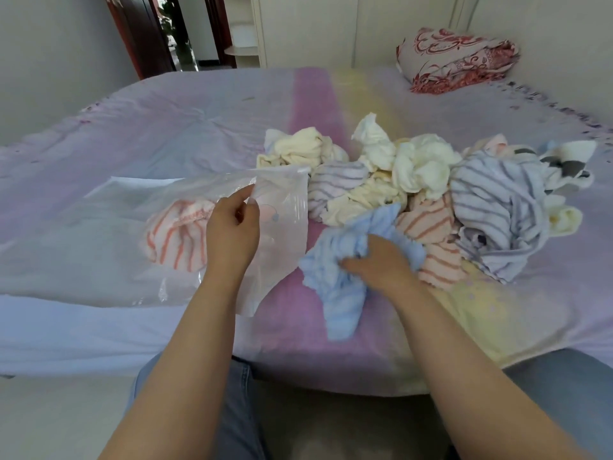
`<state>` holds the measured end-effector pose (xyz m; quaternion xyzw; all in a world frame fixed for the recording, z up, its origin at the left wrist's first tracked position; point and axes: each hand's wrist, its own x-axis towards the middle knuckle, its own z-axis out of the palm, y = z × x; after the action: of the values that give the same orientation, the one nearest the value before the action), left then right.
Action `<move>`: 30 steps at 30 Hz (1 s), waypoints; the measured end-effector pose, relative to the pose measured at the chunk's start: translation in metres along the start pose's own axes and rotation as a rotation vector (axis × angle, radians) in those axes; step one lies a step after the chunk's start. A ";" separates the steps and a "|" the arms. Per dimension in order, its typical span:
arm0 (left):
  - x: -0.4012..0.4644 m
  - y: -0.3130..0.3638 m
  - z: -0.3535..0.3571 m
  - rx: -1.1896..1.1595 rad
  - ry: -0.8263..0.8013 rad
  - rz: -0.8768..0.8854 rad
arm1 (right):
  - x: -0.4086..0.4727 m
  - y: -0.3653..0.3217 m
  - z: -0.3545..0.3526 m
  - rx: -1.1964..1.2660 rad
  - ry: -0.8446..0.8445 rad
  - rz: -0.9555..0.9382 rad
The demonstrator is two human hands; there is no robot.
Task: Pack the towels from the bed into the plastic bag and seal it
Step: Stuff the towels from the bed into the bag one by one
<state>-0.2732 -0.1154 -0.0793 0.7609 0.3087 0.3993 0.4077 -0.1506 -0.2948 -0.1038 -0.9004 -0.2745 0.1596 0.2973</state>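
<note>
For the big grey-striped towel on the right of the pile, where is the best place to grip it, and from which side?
Probably grip the grey-striped towel at its bunched top fold, coming from above: it sits highest on the pile, crumpled, its lower edges tangled with neighbouring towels.

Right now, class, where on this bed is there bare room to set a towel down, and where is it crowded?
Bare sheet lies beyond the plastic bag, towards the far left, and between the towel pile and the floral pillow. It is crowded around the pile and both hands.
</note>
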 end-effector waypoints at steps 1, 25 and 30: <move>0.000 -0.001 0.001 0.005 -0.002 0.003 | -0.001 0.006 0.008 -0.182 0.000 0.075; -0.014 0.012 -0.031 -0.133 -0.016 -0.017 | 0.031 -0.060 0.061 -0.193 -0.093 -0.404; -0.016 0.007 -0.043 0.347 0.063 0.150 | 0.006 -0.054 0.074 -0.059 0.067 -0.275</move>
<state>-0.3168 -0.1154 -0.0634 0.8278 0.3282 0.3929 0.2295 -0.2006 -0.2216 -0.1280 -0.8675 -0.3899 0.0791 0.2986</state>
